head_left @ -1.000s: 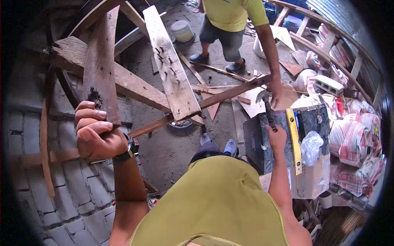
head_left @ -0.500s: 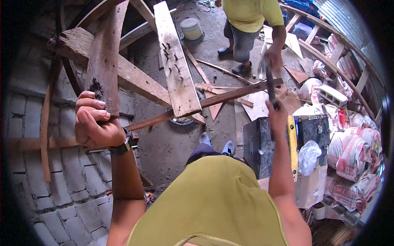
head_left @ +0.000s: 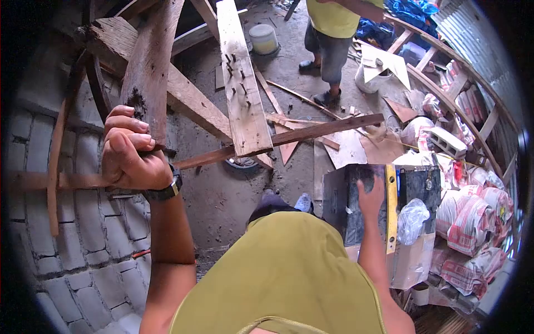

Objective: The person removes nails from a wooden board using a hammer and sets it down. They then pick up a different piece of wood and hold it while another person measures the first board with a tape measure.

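My left hand (head_left: pixel 130 153) is wrapped round the lower end of a weathered wooden board (head_left: pixel 149 67) at the upper left. My right hand (head_left: pixel 371 192) holds nothing, its fingers apart, in front of the dark box (head_left: pixel 344 195) and left of the yellow level (head_left: pixel 391 211). Between my hands, a pale board (head_left: pixel 242 89) with several nails sticking out lies across a long thin wooden strip (head_left: pixel 311 132). A thick beam (head_left: pixel 194 103) slants behind the pale board.
A co-worker (head_left: pixel 334 28) stands at the top. A bucket (head_left: pixel 263 39) is on the floor. A block wall (head_left: pixel 83 222) is on the left; filled sacks (head_left: pixel 473 220) and a wooden frame (head_left: pixel 453 97) are on the right. Wood scraps lie ahead.
The dark tool in my right hand is gone from it, and that hand has moved down and opened. The co-worker's arm has drawn back upward. My left hand keeps its hold.
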`<state>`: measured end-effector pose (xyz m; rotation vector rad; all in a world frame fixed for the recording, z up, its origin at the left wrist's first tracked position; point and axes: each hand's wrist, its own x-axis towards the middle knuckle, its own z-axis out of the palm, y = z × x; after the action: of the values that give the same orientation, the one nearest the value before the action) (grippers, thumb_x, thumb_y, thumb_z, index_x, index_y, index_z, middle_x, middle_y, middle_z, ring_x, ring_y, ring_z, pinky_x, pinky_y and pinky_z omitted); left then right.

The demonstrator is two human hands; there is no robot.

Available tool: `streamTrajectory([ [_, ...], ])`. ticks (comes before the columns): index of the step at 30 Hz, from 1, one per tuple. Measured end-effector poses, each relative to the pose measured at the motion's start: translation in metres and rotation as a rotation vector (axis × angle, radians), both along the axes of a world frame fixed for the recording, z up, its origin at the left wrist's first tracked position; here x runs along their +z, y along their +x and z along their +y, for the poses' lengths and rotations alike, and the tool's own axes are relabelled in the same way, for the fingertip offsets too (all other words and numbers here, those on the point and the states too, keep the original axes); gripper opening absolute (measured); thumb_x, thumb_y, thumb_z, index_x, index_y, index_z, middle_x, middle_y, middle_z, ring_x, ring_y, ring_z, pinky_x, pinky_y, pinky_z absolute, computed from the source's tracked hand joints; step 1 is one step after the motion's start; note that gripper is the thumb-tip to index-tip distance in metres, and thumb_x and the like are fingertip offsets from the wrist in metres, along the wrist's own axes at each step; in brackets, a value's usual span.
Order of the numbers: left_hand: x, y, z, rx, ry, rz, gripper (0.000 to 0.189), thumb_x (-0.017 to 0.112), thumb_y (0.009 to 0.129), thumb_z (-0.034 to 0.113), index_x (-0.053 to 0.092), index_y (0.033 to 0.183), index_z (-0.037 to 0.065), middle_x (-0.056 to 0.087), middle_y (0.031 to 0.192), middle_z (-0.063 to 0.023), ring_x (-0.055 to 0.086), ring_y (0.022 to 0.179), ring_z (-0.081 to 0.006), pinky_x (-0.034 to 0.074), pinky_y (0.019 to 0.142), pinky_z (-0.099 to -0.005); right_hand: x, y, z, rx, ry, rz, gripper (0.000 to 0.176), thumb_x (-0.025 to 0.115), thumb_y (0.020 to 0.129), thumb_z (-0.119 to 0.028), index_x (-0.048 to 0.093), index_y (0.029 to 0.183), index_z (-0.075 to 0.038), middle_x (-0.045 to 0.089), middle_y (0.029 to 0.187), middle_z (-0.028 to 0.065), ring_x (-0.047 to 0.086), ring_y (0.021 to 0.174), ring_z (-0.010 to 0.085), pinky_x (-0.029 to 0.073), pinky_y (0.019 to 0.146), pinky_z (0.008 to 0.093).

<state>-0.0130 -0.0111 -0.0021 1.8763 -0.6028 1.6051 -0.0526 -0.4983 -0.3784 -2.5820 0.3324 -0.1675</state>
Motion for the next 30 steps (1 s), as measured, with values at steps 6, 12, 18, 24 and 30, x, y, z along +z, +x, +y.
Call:
streamTrajectory([
  [6, 0.003, -0.002, -0.010, -0.065, -0.125, 0.024, 0.044, 0.049, 0.103, 0.016, 0.045, 0.060, 0.008, 0.047, 0.058, -0.0047, 0.053, 0.062, -0.0170, 0.053, 0.082, -0.0448, -0.026, -0.091, 0.016, 0.031, -0.223, 0.209, 0.100, 0.066, 0.091, -0.065, 0.029, 0.164, -0.009, 0.018, 0.173, 0.0190, 0.016, 0.159, 0.0415, 0.011, 0.127, 0.0616],
  [12, 0.002, 0.003, -0.009, -0.021, -0.116, -0.017, 0.048, 0.044, 0.104, 0.019, 0.041, 0.057, 0.010, 0.042, 0.055, -0.0042, 0.050, 0.061, -0.0169, 0.053, 0.079, -0.0447, -0.046, -0.100, 0.019, 0.014, -0.362, 0.117, 0.099, 0.067, 0.090, -0.062, 0.025, 0.166, -0.014, 0.018, 0.174, 0.0151, 0.016, 0.160, 0.0385, 0.011, 0.128, 0.0595],
  [18, 0.002, 0.007, -0.019, -0.010, -0.053, -0.059, 0.045, 0.043, 0.104, 0.017, 0.040, 0.060, 0.014, 0.037, 0.055, -0.0015, 0.051, 0.062, -0.0193, 0.053, 0.079, -0.0484, -0.033, -0.093, 0.021, 0.008, -0.362, 0.173, 0.095, 0.067, 0.090, -0.059, 0.030, 0.164, -0.012, 0.021, 0.173, 0.0161, 0.019, 0.159, 0.0395, 0.012, 0.128, 0.0590],
  [24, -0.003, 0.005, -0.003, -0.288, 0.004, -0.026, 0.010, 0.080, 0.080, 0.009, 0.073, 0.085, 0.014, 0.062, 0.071, 0.0013, 0.060, 0.072, -0.0199, 0.052, 0.082, -0.0446, -0.042, -0.092, 0.019, 0.011, -0.466, 0.178, 0.096, 0.063, 0.092, -0.065, 0.029, 0.166, -0.015, 0.023, 0.173, 0.0172, 0.022, 0.158, 0.0411, 0.018, 0.125, 0.0627],
  [30, 0.001, 0.007, -0.009, -0.319, 0.026, -0.017, 0.020, 0.078, 0.084, 0.015, 0.063, 0.071, 0.013, 0.050, 0.065, 0.0030, 0.055, 0.068, -0.0223, 0.048, 0.076, -0.0430, -0.058, -0.110, 0.029, -0.228, -0.592, 0.439, 0.101, 0.053, 0.091, -0.080, 0.026, 0.167, -0.019, 0.022, 0.174, 0.0136, 0.023, 0.158, 0.0385, 0.020, 0.124, 0.0632],
])
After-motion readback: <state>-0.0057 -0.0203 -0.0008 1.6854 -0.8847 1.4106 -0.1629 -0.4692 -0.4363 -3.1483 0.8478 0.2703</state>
